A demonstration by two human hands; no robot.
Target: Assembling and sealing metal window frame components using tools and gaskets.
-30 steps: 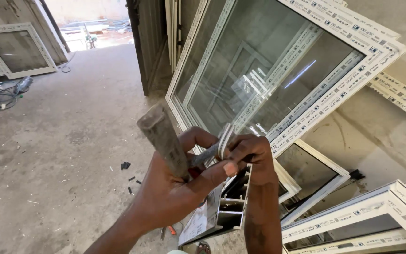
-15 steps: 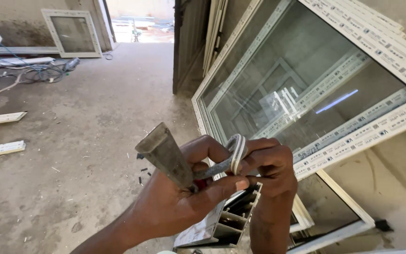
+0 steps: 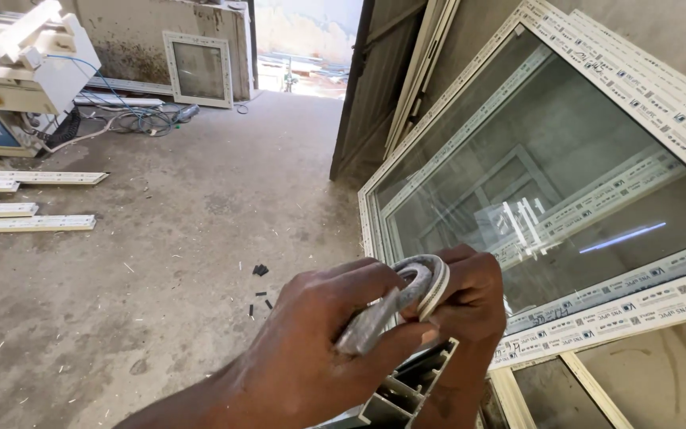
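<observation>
Both hands, the left hand (image 3: 319, 349) and right hand (image 3: 466, 298), clench a looped grey rubber gasket strip (image 3: 418, 290) before the leaning window frame (image 3: 597, 326); it looks soft, light, perhaps dusty, best pinched near the bend.

Grey, dust-mottled tool (image 3: 375, 322) with a white-edged loop. White window frame (image 3: 597, 314) with a repeating band of dark and blue print; grey-tinted glass (image 3: 565, 159). Dusty grey concrete floor (image 3: 160, 278), speckled with small black chips (image 3: 260, 270). Cream-white strips (image 3: 29, 224).
</observation>
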